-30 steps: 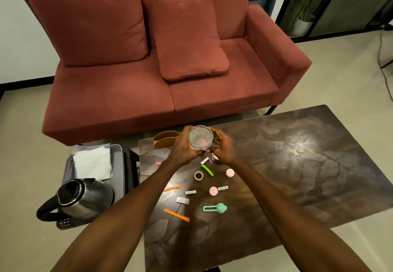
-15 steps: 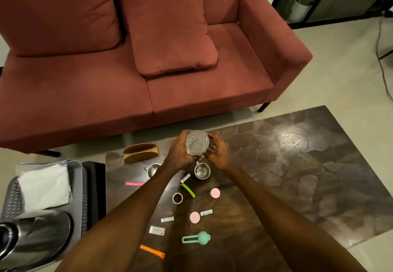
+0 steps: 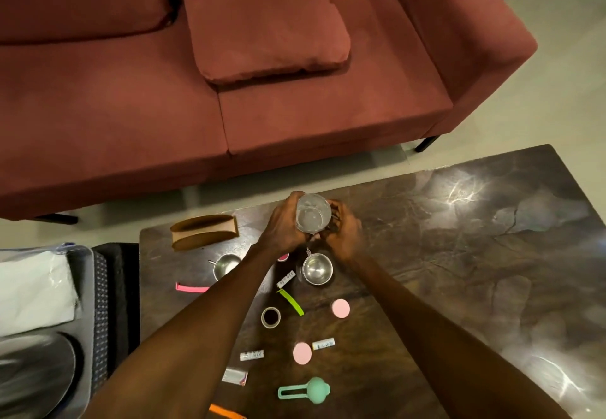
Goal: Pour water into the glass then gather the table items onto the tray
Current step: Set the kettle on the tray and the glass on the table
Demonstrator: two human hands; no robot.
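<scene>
A clear glass is held between both hands above the far edge of the dark marble table. My left hand wraps its left side and my right hand cups its right side. On the table below lie two small steel cups, pink discs, a tape roll, a green strip, a pink strip, a mint tool, and small white tubes. The grey tray is at the left, with a white napkin and the steel kettle on it.
A wooden napkin holder stands at the table's far left corner. A red sofa with a loose cushion runs behind the table. An orange strip lies at the near edge. The table's right half holds nothing.
The view has tilted down and closer to the table. Both hands have stayed on the glass, holding it in about the same place over the far edge.
</scene>
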